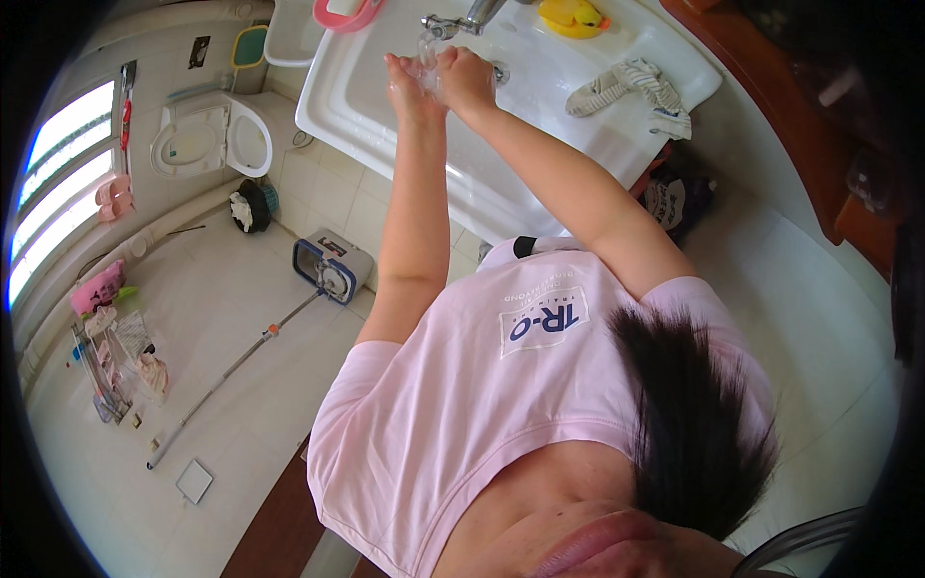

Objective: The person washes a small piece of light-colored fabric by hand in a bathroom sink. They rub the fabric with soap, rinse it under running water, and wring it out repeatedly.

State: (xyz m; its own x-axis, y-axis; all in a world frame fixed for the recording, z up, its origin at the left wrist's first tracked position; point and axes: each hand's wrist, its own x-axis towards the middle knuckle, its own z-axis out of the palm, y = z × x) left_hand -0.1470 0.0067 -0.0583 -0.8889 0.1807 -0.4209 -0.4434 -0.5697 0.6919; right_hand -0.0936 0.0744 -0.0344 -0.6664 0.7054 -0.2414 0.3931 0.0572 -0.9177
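Over the white washbasin [535, 180], my two wet hands are close together beneath the chrome tap [477, 16]. Clear water [428, 52] runs down between them. My left hand [412, 88] has its palm turned up and fingers apart, with nothing seen in it. Beside it, my right hand [466, 81] has curled fingers turned toward the left palm; its inner side is hidden. Just right of that hand is the metal drain [501, 74]. A pair of grey-and-white striped socks [629, 83] lies over the basin's right rim.
A yellow rubber duck [571, 18] and a pink soap dish [348, 20] sit around the basin. On the left floor are a mop bucket [358, 253], a long mop handle [217, 386] and a waste bin [253, 209]. The toilet [191, 141] is beyond; a dark bag [679, 206] is under the basin.
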